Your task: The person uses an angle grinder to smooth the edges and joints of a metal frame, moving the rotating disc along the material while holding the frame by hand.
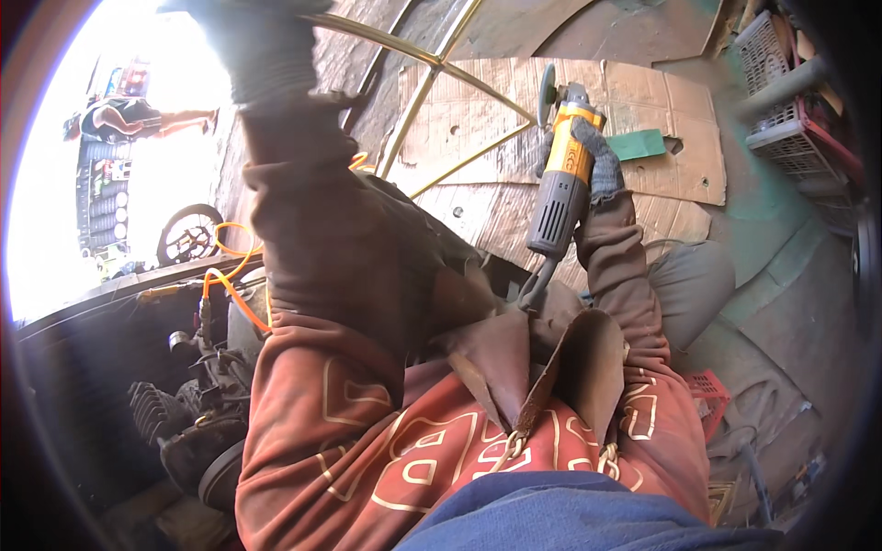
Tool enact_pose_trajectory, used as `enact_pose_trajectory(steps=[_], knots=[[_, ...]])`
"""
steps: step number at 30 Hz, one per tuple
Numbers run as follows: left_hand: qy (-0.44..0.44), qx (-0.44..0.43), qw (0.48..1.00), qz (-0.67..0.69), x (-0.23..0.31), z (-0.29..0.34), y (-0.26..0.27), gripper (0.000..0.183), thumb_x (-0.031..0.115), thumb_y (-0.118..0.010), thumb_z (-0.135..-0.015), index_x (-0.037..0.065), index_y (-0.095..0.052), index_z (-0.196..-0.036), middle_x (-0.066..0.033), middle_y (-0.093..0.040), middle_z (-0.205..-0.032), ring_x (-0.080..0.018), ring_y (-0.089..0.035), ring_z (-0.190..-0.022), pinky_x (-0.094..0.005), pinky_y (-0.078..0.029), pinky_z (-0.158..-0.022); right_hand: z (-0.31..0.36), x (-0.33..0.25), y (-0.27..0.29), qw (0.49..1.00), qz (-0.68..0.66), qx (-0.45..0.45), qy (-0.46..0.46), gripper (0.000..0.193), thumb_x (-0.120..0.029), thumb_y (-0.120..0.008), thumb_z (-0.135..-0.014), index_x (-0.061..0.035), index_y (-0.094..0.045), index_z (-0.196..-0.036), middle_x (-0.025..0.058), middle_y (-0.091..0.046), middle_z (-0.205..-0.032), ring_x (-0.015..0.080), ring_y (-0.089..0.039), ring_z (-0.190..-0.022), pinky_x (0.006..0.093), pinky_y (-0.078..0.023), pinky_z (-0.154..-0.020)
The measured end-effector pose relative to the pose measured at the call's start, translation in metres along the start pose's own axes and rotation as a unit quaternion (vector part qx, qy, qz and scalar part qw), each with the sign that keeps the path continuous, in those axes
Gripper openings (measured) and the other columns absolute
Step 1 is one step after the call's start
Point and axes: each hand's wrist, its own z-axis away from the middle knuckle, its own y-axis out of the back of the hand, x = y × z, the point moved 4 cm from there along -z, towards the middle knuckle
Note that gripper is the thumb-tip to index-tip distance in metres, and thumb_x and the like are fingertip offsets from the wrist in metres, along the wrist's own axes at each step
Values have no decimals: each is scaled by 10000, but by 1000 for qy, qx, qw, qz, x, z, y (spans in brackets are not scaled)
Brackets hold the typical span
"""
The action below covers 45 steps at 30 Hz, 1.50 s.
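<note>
My right hand [602, 165], in a grey knit glove, grips an angle grinder [571, 156] with a yellow-and-dark body. The grinder's disc [548, 95] points away from me, and its cord runs back toward my leather apron [501, 363]. A frame of gold-coloured metal tubes [418, 99] lies ahead, crossing near the top middle; one tube ends close beside the grinder head. My left hand [262, 37], also gloved, is raised at the upper left near another tube. Motion blur and glare hide its fingers, so I cannot tell whether it touches the tube.
Flattened cardboard [661, 101] covers the ground under the frame, with a green scrap [636, 144] on it. Plastic crates [799, 138] stand at right. An orange hose [225, 275] runs by machinery with a finned cylinder [165, 413] at left. A person [124, 119] is outside, far left.
</note>
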Motion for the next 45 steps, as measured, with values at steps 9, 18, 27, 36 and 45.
enact_pose_trajectory(steps=[9,18,27,36,45], knots=[[-84,189,977,56,7,23,38,403,439,-382,-931,151,-444,-657,-18,-454,-601,-138,-496,-542,-325,-390,-457,-32,61,68,997,55,-21,-56,353,-296,-615,-821,-7,-515,-996,131,-606,-743,265,-604,-576,375,-543,-560],[-207,259,861,-385,34,37,-15,182,256,-462,-881,90,-483,-810,-26,-469,-661,-127,-505,-593,-300,-427,-487,-2,67,-19,975,217,-9,45,298,-189,-630,-796,-19,-519,-1016,100,-586,-732,230,-591,-552,343,-537,-522],[-133,164,72,-975,41,18,-24,129,193,-567,-805,72,-568,-851,-27,-534,-707,-143,-541,-657,-302,-452,-556,-14,59,-12,982,166,78,39,335,-53,-665,-716,6,-508,-1006,112,-589,-693,214,-582,-485,332,-524,-470],[59,96,-125,-986,49,8,4,179,272,-508,-840,168,-653,-817,31,-626,-809,-144,-590,-876,-293,-430,-746,-5,67,-50,973,190,-31,130,414,-10,-699,-703,-31,-533,-1083,77,-599,-814,194,-623,-594,328,-545,-536],[67,102,17,-992,48,0,40,282,307,-397,-873,162,-532,-673,23,-528,-694,-147,-496,-697,-304,-398,-644,-7,54,-29,987,128,20,96,441,17,-715,-671,-36,-533,-1069,64,-590,-865,161,-612,-675,305,-542,-594]])
